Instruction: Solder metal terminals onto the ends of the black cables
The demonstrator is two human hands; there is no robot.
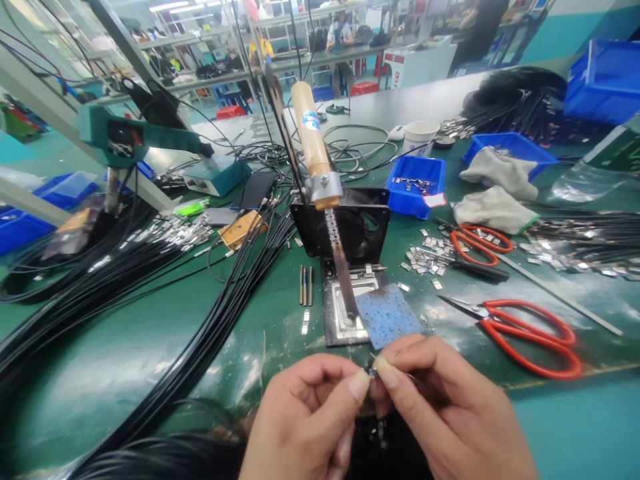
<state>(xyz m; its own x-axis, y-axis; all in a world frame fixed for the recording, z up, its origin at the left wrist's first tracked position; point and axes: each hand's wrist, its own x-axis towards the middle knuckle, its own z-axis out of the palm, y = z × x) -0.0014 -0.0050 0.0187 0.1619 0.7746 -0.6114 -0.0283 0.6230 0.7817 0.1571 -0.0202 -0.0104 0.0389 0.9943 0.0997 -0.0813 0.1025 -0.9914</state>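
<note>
My left hand (310, 413) and my right hand (445, 400) meet at the table's front edge, thumbs and fingertips pinched together. Between them sits a small metallic connector (373, 373), mostly hidden by the fingertips; a thin wire end seems to stick up beside it. Just beyond the hands lies a blue sponge (389, 315), against a metal plate (345, 333) on a black base. The tip of a wooden-handled soldering iron (313, 133) points down onto that plate, in front of a black fan (350, 227).
Red-handled scissors (535, 333) lie at right, near loose connectors (427, 259), gloves (495, 208) and a blue bin (416, 183). Black cables (200, 347) run across the left. A teal tool (130, 133) hangs at upper left. People stand in the background.
</note>
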